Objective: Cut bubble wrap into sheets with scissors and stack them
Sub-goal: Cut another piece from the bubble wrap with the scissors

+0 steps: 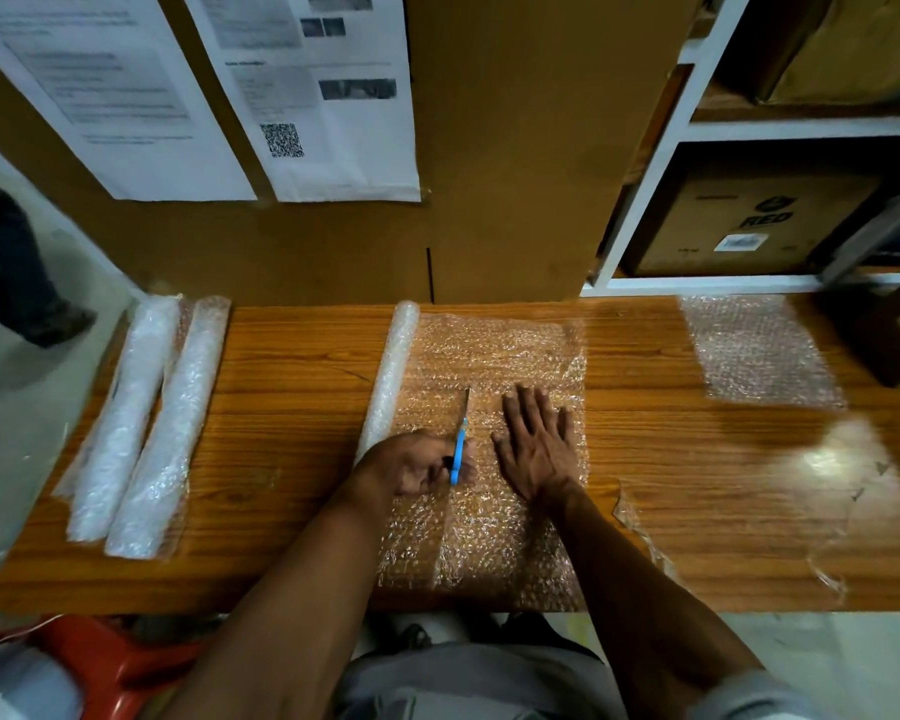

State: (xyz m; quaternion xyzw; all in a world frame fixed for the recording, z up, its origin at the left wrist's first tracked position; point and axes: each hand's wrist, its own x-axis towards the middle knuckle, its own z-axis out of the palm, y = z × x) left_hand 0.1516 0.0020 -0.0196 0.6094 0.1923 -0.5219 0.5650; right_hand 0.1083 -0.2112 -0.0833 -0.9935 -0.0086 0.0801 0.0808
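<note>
Two hands share the job: the left grip (411, 465) curls round the scissors (459, 443) mid-cut, so keep the flat, open right hand (536, 449) pressing the wrap (494, 356) on the worktop (292, 387).

The scene is dim and warm-toned, with the corners falling darker. A bright patch of glare lies on the tabletop (292, 366) near its right front edge, which points to a lamp overhead; the wood grain washes out there. The bubble wrap (494, 356) at the middle of the tabletop catches many small sparkles. The arms cast only soft, faint shadows. Wide-angle distortion bends the tabletop's edges and splays the shelf (661, 142) and papers (333, 96) outward at the top. Print on the papers is smeared and unreadable. The far-right stack (759, 350) and the left rolls (126, 407) look soft, and the edges are blurred.
</note>
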